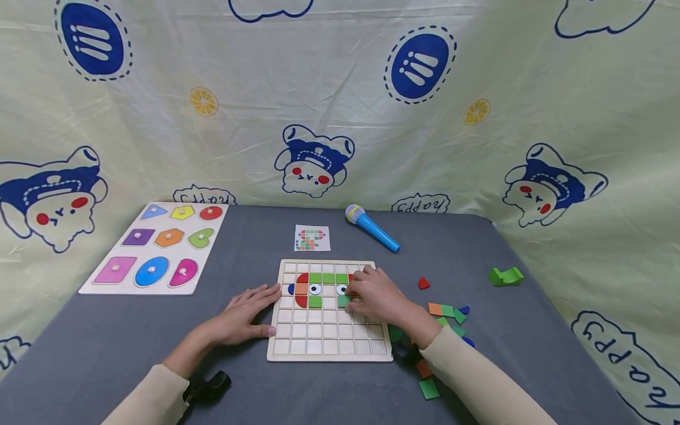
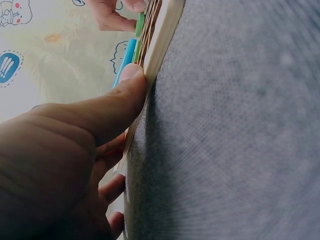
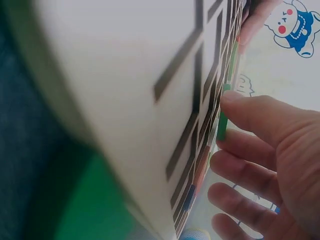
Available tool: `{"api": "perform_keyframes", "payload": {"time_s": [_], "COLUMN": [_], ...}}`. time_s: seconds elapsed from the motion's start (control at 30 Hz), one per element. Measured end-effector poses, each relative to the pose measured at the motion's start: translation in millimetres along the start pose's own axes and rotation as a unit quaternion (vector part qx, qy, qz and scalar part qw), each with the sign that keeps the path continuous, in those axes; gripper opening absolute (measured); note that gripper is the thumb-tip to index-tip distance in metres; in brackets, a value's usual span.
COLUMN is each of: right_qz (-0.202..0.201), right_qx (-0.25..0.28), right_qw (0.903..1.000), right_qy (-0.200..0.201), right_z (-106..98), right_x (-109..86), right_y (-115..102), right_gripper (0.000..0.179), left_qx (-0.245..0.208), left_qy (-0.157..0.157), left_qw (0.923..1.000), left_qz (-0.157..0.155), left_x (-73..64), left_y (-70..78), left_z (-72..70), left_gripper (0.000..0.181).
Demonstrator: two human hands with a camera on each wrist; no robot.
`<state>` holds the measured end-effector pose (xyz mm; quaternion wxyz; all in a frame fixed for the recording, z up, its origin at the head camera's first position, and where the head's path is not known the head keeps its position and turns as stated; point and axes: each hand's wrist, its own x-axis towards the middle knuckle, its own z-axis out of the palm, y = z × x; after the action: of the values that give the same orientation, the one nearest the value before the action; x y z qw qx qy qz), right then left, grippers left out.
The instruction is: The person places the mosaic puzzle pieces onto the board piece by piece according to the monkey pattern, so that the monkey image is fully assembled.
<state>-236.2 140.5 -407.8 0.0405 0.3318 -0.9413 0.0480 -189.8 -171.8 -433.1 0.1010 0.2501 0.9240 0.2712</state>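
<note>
In the right hand [image 1: 374, 295]: green tile [image 3: 223, 122]

Thumb and forefinger clamp the tile over the grid board [image 1: 329, 330]; left hand [image 1: 241, 316], thumb and fingers apart, touches its edge. Risk, judged: a sideways slip on release could dislodge the eye tile [image 1: 340, 289] beside the right fingertips.

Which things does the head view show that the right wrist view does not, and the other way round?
Only the head view: the card, the green arch, the loose red piece and the eye pieces on the board.

Only the right wrist view: the palm side of the right hand, with thumb and a finger pinching a green piece.

Both: the board, the right hand, the left hand and the printed backdrop.
</note>
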Motion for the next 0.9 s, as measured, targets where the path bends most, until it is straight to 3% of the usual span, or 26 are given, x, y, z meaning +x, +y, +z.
{"api": "perform_keyframes", "payload": {"time_s": [0.7,0.9], "right_qz": [-0.011,0.005], "right_qx": [-0.004,0.009], "right_qw": [0.9999,0.9999], "right_qy": [0.002,0.005], "right_z": [4.1,1.9], "right_x": [0.3,-1.7], "right_y": [1.1,3.9], "right_gripper": [0.023,0.024], "left_qx": [0.002,-0.002], "left_qy": [0.003,0.000], "left_qw": [1.0000,1.0000], "left_qz": [0.005,0.002], "left_x": [-0.2,0.4], "left_y": [0.1,-0.6], "left_z": [0.0,-0.5], "left_gripper": [0.078,0.077]}}
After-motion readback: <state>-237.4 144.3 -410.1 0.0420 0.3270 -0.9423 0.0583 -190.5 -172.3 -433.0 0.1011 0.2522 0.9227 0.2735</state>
